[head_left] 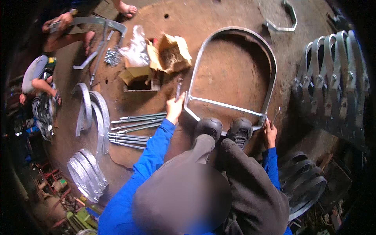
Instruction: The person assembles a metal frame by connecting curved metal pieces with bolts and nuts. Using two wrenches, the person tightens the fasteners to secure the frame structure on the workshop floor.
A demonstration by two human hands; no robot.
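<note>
On the dirt floor lies a big U-shaped steel band, its cross rod by the person's shoes, left hand clenched around a wrench at one corner, right hand gripping another wrench at the other.

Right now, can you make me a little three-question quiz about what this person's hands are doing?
1. True or false: the left hand holds a wrench.
2. Which part of the metal hoop is the right hand at? A) curved top B) end of the straight rod C) not near it
3. What stands on the hoop's near edge?

Key: 1 true; 2 B; 3 the person's two shoes.
</note>
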